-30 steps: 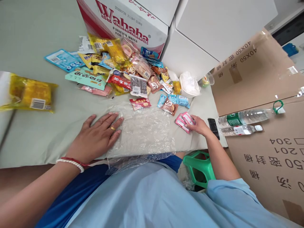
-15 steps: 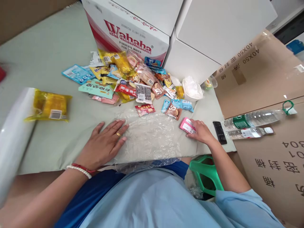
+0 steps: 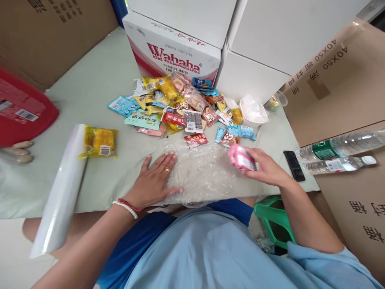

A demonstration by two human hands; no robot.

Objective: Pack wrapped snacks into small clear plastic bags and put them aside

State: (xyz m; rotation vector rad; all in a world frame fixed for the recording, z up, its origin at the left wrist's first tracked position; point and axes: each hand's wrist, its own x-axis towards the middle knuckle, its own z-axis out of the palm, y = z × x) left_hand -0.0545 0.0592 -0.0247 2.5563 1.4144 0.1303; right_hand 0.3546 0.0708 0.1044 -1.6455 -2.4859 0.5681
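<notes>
My left hand (image 3: 155, 178) lies flat with its fingers spread, on the left edge of a crinkled sheet of clear plastic film (image 3: 204, 172). The film covers the table's front and hangs a little over its edge. In my right hand (image 3: 264, 166) is a small pink packet (image 3: 241, 157) with a white label, blurred by motion, above the film's right side. Just behind the film lie a red snack packet (image 3: 196, 140), a brown snack packet (image 3: 230, 138) and small blue packets (image 3: 247, 131). A heap of wrapped snacks (image 3: 174, 114) is farther back.
A roll of plastic film (image 3: 61, 196) sticks out over the front edge at left, touching a yellow snack pack (image 3: 104, 140). A red container (image 3: 24, 108) stands far left. Behind the heap is a Wahaha carton (image 3: 177, 54); a phone (image 3: 294, 165) and bottles (image 3: 345, 146) lie right.
My right hand has lifted and turned the pink packet over the film. My left hand stays on the film. The view has shifted left, bringing the red container into sight.
</notes>
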